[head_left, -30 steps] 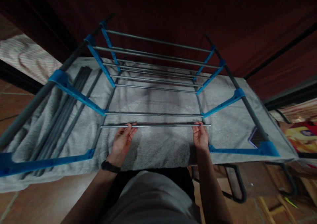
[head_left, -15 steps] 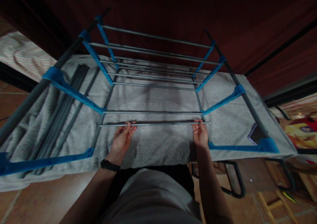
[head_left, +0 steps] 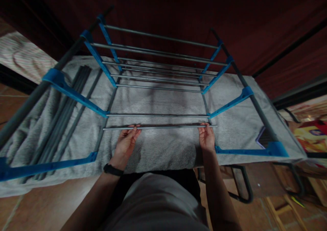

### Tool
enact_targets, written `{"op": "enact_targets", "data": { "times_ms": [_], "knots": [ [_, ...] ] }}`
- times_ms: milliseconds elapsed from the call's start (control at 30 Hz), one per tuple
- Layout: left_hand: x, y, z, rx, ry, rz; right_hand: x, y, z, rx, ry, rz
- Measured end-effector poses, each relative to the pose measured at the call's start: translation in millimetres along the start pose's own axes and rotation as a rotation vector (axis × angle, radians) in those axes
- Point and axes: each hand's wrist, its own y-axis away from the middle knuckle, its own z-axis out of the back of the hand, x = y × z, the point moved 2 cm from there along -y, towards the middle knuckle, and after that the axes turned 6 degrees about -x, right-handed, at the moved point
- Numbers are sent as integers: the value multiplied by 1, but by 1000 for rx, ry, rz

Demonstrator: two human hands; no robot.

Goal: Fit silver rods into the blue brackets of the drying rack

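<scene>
A thin grey metal rod lies level across the front of a half-built rack. My left hand pinches it left of its middle, and my right hand pinches it close to its right end. Just beyond, a similar crossbar joins a left blue plastic bracket to a right blue bracket. Nearest me, a left front bracket and a right front bracket have no crossbar between them. Several more crossbars span the far brackets.
A grey blanket covers the surface under the rack. Several loose dark tubes lie on it at the left. A dark red curtain hangs behind. At the lower right are a black metal frame and a wooden piece on the tiled floor.
</scene>
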Motion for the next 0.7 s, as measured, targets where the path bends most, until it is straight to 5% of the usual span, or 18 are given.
{"op": "enact_targets", "data": {
  "times_ms": [700],
  "knots": [
    [-12, -2, -1, -13, 15, 39, -1, -1, 1, 28, 10, -15]
  ]
}}
